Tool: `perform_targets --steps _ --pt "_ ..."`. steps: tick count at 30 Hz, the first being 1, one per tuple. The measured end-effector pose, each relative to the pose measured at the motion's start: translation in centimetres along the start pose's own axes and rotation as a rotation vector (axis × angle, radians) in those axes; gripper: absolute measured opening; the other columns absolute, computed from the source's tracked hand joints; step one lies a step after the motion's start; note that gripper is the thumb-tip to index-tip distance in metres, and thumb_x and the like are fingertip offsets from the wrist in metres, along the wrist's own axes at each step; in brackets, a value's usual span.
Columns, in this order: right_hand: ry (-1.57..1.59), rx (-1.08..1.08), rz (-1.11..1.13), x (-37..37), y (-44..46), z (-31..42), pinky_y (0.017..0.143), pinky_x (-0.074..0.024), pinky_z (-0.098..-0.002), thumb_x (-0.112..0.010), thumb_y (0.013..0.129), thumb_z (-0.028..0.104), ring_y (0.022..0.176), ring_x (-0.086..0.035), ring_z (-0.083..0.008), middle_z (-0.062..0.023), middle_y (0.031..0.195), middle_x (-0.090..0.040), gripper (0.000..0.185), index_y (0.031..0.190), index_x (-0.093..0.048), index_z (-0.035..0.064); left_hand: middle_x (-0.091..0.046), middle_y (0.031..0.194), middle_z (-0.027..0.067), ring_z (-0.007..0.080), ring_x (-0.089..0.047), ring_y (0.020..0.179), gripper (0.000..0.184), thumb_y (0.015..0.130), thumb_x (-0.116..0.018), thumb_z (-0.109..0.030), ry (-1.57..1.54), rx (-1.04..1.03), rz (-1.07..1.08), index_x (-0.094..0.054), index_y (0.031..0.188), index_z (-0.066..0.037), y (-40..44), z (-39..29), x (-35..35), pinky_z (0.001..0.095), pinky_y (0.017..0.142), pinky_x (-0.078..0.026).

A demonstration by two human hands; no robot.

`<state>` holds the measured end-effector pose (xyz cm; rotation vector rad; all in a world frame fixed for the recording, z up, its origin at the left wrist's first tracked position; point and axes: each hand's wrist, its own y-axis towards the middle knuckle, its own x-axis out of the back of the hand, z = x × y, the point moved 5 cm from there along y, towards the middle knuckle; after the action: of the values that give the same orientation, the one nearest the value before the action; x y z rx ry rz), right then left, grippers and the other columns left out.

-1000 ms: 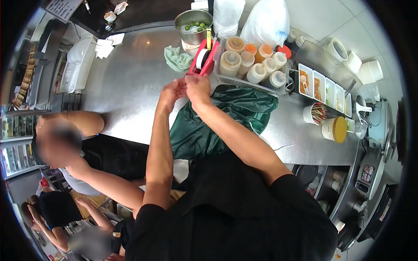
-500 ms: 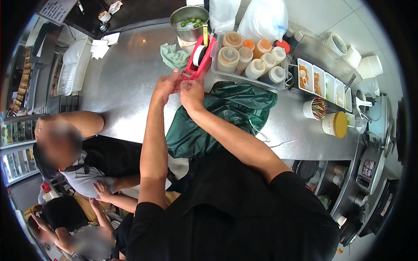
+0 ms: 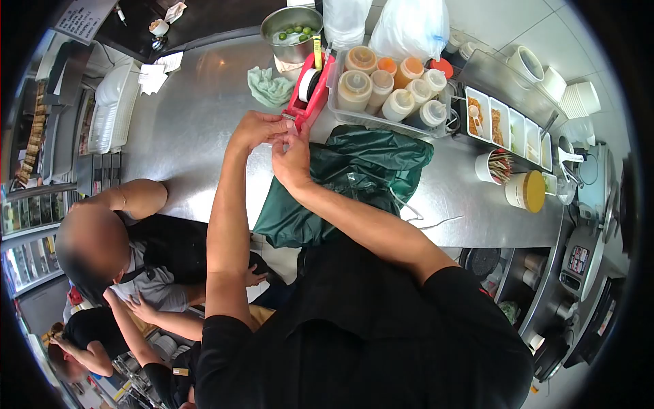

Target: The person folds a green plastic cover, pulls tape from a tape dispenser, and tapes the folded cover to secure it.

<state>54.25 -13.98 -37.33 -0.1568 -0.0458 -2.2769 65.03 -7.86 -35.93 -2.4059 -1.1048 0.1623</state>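
A red tape dispenser (image 3: 308, 93) with a white roll stands on the steel table, left of the bottle bin. At its near end, my left hand (image 3: 257, 131) and my right hand (image 3: 291, 158) meet with fingers pinched together. Whatever lies between the fingertips of either hand is too small to make out. Dark green plastic (image 3: 371, 170) lies crumpled on the table beside and under my right forearm. A pale green cloth (image 3: 270, 86) lies left of the dispenser.
A clear bin (image 3: 332, 99) holds several squeeze bottles. Behind the dispenser stands a metal pot (image 3: 264, 33) with green fruit. To the right are a topping tray (image 3: 470, 140) and a yellow-lidded tub (image 3: 533, 191). Co-workers stand at the left, one with an arm (image 3: 139, 198) at the table edge.
Both hands have shifted slightly left, and the left hand's fingers have closed in toward the right hand's. The view has shifted a little. Co-workers at the lower left have moved their arms.
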Motion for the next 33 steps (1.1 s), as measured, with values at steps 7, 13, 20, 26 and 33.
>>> perform_targets --steps 7,13,20,26,33 --pt "-0.185 0.092 -0.051 0.4 1.1 -0.7 0.107 -0.0333 -0.0392 -0.06 0.081 0.009 0.128 -0.041 -0.0444 -0.0317 0.142 -0.033 0.014 0.072 -0.062 -0.0022 -0.069 0.074 0.0071 0.0127 -0.064 0.065 0.018 0.076 -0.077 -0.011 0.426 -0.099 -0.148 -0.071 0.086 0.004 2.1 1.0 1.5 0.0257 0.062 -0.053" --pt "0.121 0.065 0.258 6.5 -0.6 4.1 0.082 -0.0499 -0.0397 -0.064 0.079 0.013 0.09 -0.064 -0.0362 -0.0237 0.091 -0.063 0.015 0.079 -0.063 -0.0019 -0.067 0.104 0.0157 0.0241 -0.066 0.092 0.044 0.085 -0.067 -0.004 -0.766 -0.306 -0.227 -0.052 0.125 0.006 -5.8 0.8 -3.7 0.0327 0.081 -0.054" --pt "0.201 -0.432 0.672 20.7 -3.3 3.8 0.059 -0.0512 -0.0241 -0.062 0.092 0.02 0.077 -0.059 -0.0091 -0.0018 0.086 -0.061 0.017 0.098 -0.062 0.0039 -0.067 0.108 0.0154 0.0219 -0.066 0.094 0.022 0.086 -0.068 -0.008 -0.74 -0.247 0.062 -0.065 0.108 -0.003 -8.8 0.8 -16.5 0.0318 0.079 -0.051" --pt "0.052 -0.552 0.545 24.4 -6.4 -4.0 0.053 -0.0476 -0.0238 -0.065 0.088 0.02 0.071 -0.058 -0.0091 -0.0024 0.081 -0.061 0.02 0.095 -0.062 0.0017 -0.069 0.106 0.0109 0.014 -0.064 0.087 0.018 0.086 -0.069 -0.009 -0.469 -0.135 0.144 -0.068 0.103 -0.005 -7.1 5.7 -20.9 0.0263 0.071 -0.049" --pt "-0.041 -0.637 0.502 23.0 -5.5 -7.5 0.047 -0.0423 -0.0249 -0.068 0.084 0.016 0.058 -0.055 -0.0094 -0.0022 0.073 -0.06 0.018 0.09 -0.062 0.0004 -0.068 0.085 0.0032 0.0074 -0.06 0.074 0.024 0.08 -0.075 -0.009 -0.188 -0.045 -0.019 -0.069 0.103 -0.003 -5.5 7.4 -19.8 0.0222 0.064 -0.047"
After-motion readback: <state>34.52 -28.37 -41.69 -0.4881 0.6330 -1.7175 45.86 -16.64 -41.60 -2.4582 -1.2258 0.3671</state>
